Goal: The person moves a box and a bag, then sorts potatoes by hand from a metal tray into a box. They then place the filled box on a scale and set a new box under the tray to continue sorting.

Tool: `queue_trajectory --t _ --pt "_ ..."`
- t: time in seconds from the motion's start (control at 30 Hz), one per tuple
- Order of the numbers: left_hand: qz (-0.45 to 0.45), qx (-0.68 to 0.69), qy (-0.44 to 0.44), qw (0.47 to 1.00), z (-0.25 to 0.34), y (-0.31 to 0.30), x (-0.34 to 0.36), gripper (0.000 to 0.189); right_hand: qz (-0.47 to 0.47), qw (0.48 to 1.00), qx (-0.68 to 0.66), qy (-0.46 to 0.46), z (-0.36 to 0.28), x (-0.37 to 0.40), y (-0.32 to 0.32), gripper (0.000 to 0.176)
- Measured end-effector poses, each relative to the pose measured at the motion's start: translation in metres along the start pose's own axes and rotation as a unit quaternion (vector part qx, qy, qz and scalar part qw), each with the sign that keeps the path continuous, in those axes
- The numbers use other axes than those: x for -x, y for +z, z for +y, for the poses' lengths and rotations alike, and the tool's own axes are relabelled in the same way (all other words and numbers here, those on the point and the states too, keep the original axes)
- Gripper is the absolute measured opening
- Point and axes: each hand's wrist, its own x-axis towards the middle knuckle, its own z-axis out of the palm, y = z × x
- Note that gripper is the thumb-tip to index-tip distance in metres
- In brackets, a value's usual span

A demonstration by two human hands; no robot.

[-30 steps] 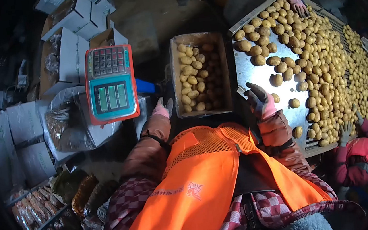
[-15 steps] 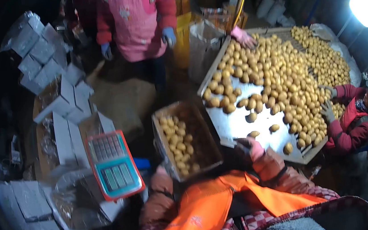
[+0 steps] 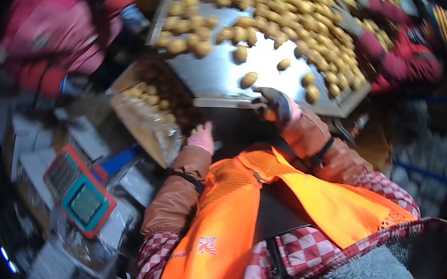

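My left hand (image 3: 201, 138), in a pink glove, has its fingers spread beside a cardboard box (image 3: 137, 124), with nothing in it. Clear plastic lines the box's near side, and potatoes (image 3: 149, 97) lie inside. My right hand (image 3: 280, 106), in a dark glove with a pink cuff, is at the front edge of a metal sorting table (image 3: 203, 79). Its fingers look curled on that edge, though blur softens them. Just beyond it a few loose potatoes (image 3: 249, 79) rest on the bare metal, in front of a large heap of potatoes (image 3: 297, 9).
At left stands a scale (image 3: 84, 200) with a red rim, among white cartons (image 3: 36, 170) and plastic wrap. A person in pink (image 3: 55, 37) wearing blue gloves stands beyond the box. Another person's gloved hands (image 3: 350, 20) are on the heap at right.
My view has turned and dropped closer to the table. The box has shifted away from my left hand, toward the person in pink, whose hands are now near it. My right hand stays at the table edge.
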Motion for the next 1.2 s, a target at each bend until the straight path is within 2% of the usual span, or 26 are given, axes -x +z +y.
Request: queue_trajectory --t 0.03,0.1,0.17,0.23,0.27,0.3,0.37,0.43,0.47,0.5,0.53,0.57,0.6,0.63,0.7,0.8,0.9,0.93,0.97,1.03,1.07,1.1,1.17,1.2 --pt "-0.029 -0.029 0.007 0.999 0.004 0.005 -0.013 0.053 0.013 0.998 -0.063 -0.004 -0.004 0.006 -0.013 0.044" --pt "-0.031 -0.039 0.018 0.999 -0.004 0.02 -0.047 0.032 0.014 0.974 -0.218 0.056 -0.009 0.012 -0.037 0.058" --pt "0.037 0.001 0.112 0.993 -0.025 0.007 -0.045 0.026 -0.039 0.959 -0.281 0.028 0.002 0.012 -0.068 0.069" --pt "-0.002 0.036 0.061 0.997 -0.021 -0.04 -0.03 0.028 -0.047 0.943 -0.329 -0.003 0.002 0.023 -0.077 0.072" --pt "-0.035 -0.015 0.014 0.999 -0.034 -0.051 -0.035 0.028 -0.054 0.938 -0.341 -0.012 0.001 0.026 -0.08 0.071" --pt "-0.086 -0.123 -0.061 0.987 -0.062 -0.061 -0.047 0.029 -0.063 0.934 -0.351 -0.02 0.0 0.032 -0.082 0.071" --pt "-0.13 -0.297 -0.183 0.928 -0.118 -0.071 -0.055 0.031 -0.063 0.925 -0.373 -0.032 -0.003 0.043 -0.084 0.068" --pt "0.136 -0.098 -0.235 0.957 -0.129 -0.066 -0.048 0.032 -0.038 0.916 -0.399 -0.033 -0.007 0.047 -0.09 0.064" --pt "0.268 0.003 -0.211 0.94 -0.134 -0.064 -0.044 0.034 -0.023 0.923 -0.382 -0.046 -0.008 0.052 -0.089 0.06" --pt "0.329 0.184 -0.248 0.892 -0.113 -0.064 -0.036 0.038 -0.006 0.929 -0.365 -0.058 -0.01 0.054 -0.088 0.057" --pt "0.408 0.352 -0.263 0.8 -0.091 -0.066 -0.027 0.043 0.01 0.934 -0.349 -0.069 -0.01 0.054 -0.088 0.054" --pt "0.383 0.263 -0.256 0.848 -0.07 -0.066 -0.017 0.048 -0.006 0.941 -0.33 -0.079 -0.008 0.055 -0.093 0.052" --pt "0.406 0.313 -0.124 0.849 -0.096 -0.031 -0.031 0.055 -0.023 0.946 -0.31 -0.089 -0.007 0.055 -0.101 0.05" --pt "0.42 0.291 -0.087 0.855 -0.083 -0.025 -0.029 0.054 -0.04 0.952 -0.289 -0.097 -0.008 0.052 -0.109 0.048" --pt "0.446 0.249 -0.013 0.86 -0.044 -0.006 -0.015 0.051 -0.065 0.937 -0.34 -0.055 -0.016 0.053 -0.115 0.047" --pt "0.318 0.269 0.023 0.909 -0.046 0.007 -0.001 0.048 -0.098 0.92 -0.379 -0.023 -0.016 0.041 -0.124 0.048" --pt "0.252 0.279 0.064 0.924 -0.053 0.025 0.017 0.038 -0.164 0.899 -0.405 0.017 -0.005 0.018 -0.136 0.052" --pt "0.15 0.495 -0.081 0.852 -0.021 0.006 0.043 0.038 -0.204 0.881 -0.425 0.039 -0.003 0.013 -0.137 0.051" --pt "0.138 0.499 -0.104 0.849 -0.021 0.01 0.055 0.036 -0.24 0.861 -0.444 0.061 0.0 0.008 -0.138 0.05" --pt "0.109 0.506 -0.146 0.843 -0.025 0.022 0.081 0.034 -0.187 0.891 -0.41 0.055 -0.009 0.016 -0.127 0.049" --pt "0.124 0.533 -0.157 0.822 -0.027 0.03 0.092 0.033 -0.156 0.905 -0.393 0.051 -0.009 0.023 -0.123 0.049" --pt "0.121 0.532 -0.178 0.819 -0.031 0.036 0.1 0.033 -0.165 0.923 -0.347 0.018 -0.006 0.03 -0.126 0.05" --pt "0.116 0.531 -0.215 0.811 -0.043 0.048 0.116 0.033 -0.18 0.95 -0.25 -0.053 0.003 0.056 -0.148 0.052" --pt "0.136 0.555 -0.21 0.794 -0.047 0.058 0.119 0.032 -0.144 0.959 -0.243 -0.022 0.015 0.073 -0.173 0.052"
